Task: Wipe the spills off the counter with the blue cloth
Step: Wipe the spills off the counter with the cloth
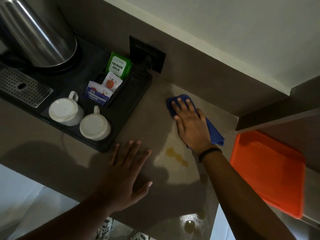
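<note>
My right hand (189, 122) lies flat on the blue cloth (214, 134) and presses it against the brown counter (142, 129) near the back wall. The cloth shows beyond my fingertips and behind my wrist. A yellow spill (176, 155) sits on the counter just in front of that hand, apart from the cloth. Another yellowish puddle (190, 226) lies by the front edge. My left hand (126, 174) rests flat on the counter with fingers spread, left of the spill, holding nothing.
A black tray (121, 108) at the left holds two upturned white cups (65, 110), tea sachets (110, 80) and a steel kettle (36, 35). A black wall socket (147, 52) with a plug is behind it. An orange board (270, 172) sits to the right, below a shelf.
</note>
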